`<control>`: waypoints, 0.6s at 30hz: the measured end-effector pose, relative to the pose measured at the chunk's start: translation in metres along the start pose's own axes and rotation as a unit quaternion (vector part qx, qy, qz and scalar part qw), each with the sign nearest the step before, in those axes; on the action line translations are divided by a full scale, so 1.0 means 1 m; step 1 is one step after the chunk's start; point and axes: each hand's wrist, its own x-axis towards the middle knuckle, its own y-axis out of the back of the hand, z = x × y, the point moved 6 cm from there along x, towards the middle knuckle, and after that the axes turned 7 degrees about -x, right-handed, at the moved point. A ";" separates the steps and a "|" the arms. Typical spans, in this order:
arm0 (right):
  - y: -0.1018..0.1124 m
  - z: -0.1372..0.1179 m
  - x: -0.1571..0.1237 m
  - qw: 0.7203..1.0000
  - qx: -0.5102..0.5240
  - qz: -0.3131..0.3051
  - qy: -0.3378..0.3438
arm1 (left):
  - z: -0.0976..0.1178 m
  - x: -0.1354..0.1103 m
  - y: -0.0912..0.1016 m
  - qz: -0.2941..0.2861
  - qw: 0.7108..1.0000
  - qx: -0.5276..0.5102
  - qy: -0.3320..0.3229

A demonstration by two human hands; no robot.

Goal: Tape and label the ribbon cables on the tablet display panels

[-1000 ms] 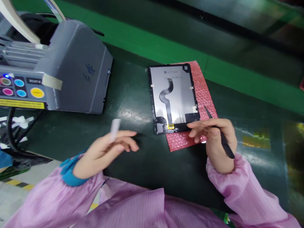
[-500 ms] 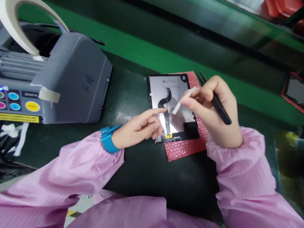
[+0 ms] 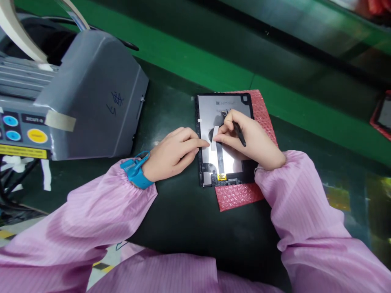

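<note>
A tablet display panel (image 3: 207, 110), silver-backed with a dark frame, lies on the bench in front of me. A flat flex cable (image 3: 220, 160) runs down its middle to a yellow-edged connector (image 3: 222, 177). My right hand (image 3: 249, 138) pinches a short strip of white tape (image 3: 215, 132) at the cable, and black tweezers (image 3: 239, 133) are tucked in the same hand. Whether the tape's underside is stuck cannot be seen. My left hand (image 3: 172, 152) holds nothing; its index finger reaches over the panel's left side, close to the tape's lower end.
Under the panel is a red bubble-wrap bag (image 3: 238, 197). A grey tape dispenser (image 3: 94, 97) with a tape roll stands at the left. Another panel on red wrap (image 3: 383, 114) lies at the far right. A green ledge (image 3: 183, 61) runs behind the bench.
My right hand has moved left and down onto the panel, bringing the tape strip to the cable. My left hand has turned palm down and drawn slightly left. The view has shifted a little.
</note>
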 end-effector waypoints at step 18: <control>-0.003 0.003 0.008 0.993 -0.096 0.065 0.013 | 0.001 -0.002 -0.017 -0.052 0.982 0.182 -0.018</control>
